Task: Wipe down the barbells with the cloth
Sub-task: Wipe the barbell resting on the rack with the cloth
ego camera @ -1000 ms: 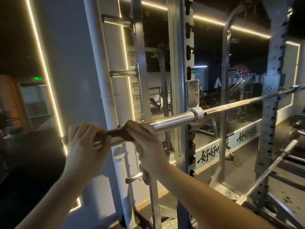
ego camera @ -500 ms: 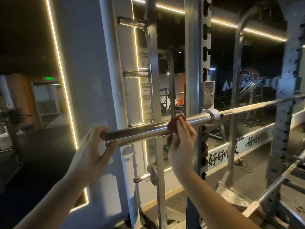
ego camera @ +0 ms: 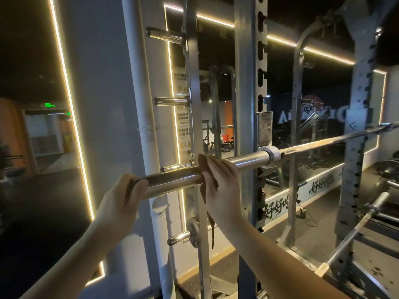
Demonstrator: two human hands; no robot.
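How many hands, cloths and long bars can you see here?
Hands: 2, left hand and right hand
Cloths: 1, brown cloth under the right hand
Long bars: 2, racked bar and lower bar
Total: 5

Chrome barbell (ego camera: 248,159) resting across the steel rack upright (ego camera: 245,83) — its free sleeve end cupped by the left hand (ego camera: 121,199), while the right hand (ego camera: 222,184) presses a dark cloth (ego camera: 204,167) around the sleeve between that end and the collar (ego camera: 271,155).
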